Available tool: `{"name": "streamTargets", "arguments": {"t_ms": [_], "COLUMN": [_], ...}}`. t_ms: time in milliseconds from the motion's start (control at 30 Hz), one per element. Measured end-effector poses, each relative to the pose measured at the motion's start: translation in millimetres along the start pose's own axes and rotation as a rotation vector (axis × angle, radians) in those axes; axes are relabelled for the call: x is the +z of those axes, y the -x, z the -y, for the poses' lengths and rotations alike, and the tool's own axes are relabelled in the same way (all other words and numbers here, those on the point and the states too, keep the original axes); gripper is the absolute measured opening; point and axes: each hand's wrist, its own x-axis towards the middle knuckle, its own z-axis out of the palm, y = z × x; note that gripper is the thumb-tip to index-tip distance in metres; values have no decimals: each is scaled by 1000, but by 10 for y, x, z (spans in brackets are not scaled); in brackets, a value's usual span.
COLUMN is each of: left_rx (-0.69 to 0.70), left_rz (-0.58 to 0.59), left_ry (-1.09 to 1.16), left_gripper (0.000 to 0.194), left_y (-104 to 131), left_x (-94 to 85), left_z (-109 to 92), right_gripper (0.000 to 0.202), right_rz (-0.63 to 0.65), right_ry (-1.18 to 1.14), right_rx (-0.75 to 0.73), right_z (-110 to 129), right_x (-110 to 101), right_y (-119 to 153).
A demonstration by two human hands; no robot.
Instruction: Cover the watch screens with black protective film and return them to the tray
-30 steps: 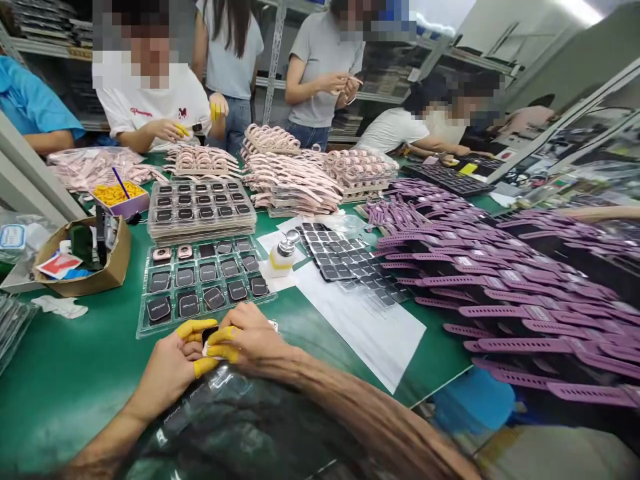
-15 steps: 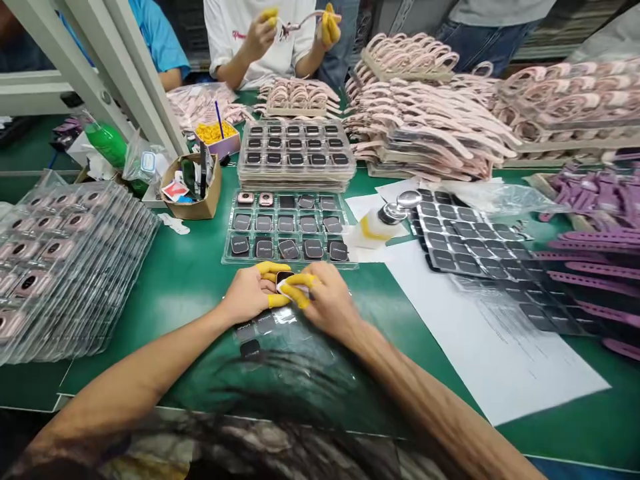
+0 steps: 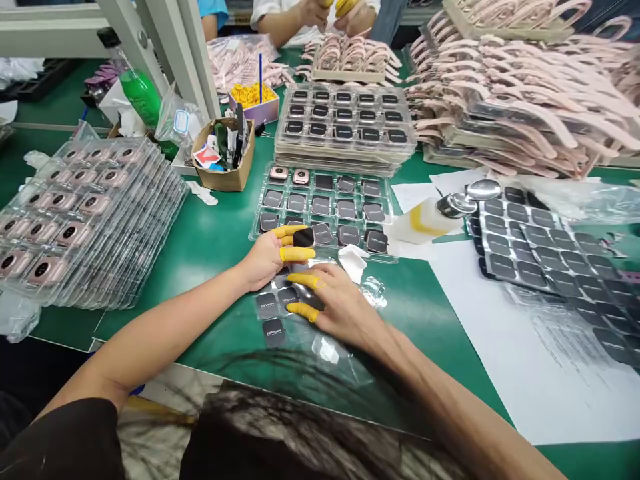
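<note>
While fingers of left hand (image 3: 266, 259) are pinching dark watch face (image 3: 303, 237) at tray (image 3: 285, 200), right hand (image 3: 345, 300) is hanging, fingers parted, by logo squares (image 3: 273, 332); narrow edge grip is risking slip.

My left hand (image 3: 261, 261): two fingers (image 3: 297, 254) sheathed in yellow finger cots (image 3: 286, 231), close-fitting, rounded at the tip. My right hand (image 3: 345, 303): two more cots, same yellow, a ring-like edge visible on one. My left sleeve (image 3: 75, 433): plain black, short, ending near the elbow; forearm (image 3: 175, 320) bare below. Loose long strands of my hair (image 3: 320, 440) cross the lower view
</note>
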Motion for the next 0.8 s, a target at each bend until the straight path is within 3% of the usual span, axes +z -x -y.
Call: {"name": "streamTargets", "arguments": {"t_ms": [67, 200, 400, 533, 600, 667, 700, 800], "left_rx": [-11, -66, -70, -28, 10, 23, 21, 27], "left_rz": [-4, 27, 48, -17, -55, -38, -11, 56], "left_ry": [20, -15, -11, -17, -87, -241, -335, -568], "left_gripper": [55, 58, 59, 63, 66, 69, 70, 70], "left_y": [18, 49, 44, 41, 54, 82, 101, 166], "left_x": [-2, -15, -18, -12, -5, 9, 19, 56], "left_z": [4, 36, 8, 10, 42, 87, 109, 153], "right_gripper": [39, 22, 7, 23, 20, 10, 9, 23], "right_rz": [31, -5, -113, -165, -92, -57, -103, -344], "right_ry": [-7, -31, -43, -27, -247, -616, -757, -828], "right_rx": [72, 195, 109, -60, -55, 101, 233, 631], "right_z": [-5, -72, -51, 74, 126, 128, 107, 7], "right_x": [116, 173, 196, -58, -272, -439, -481, -419], "right_y": [-20, -58, -119, -47, 11, 45, 46, 5]}}
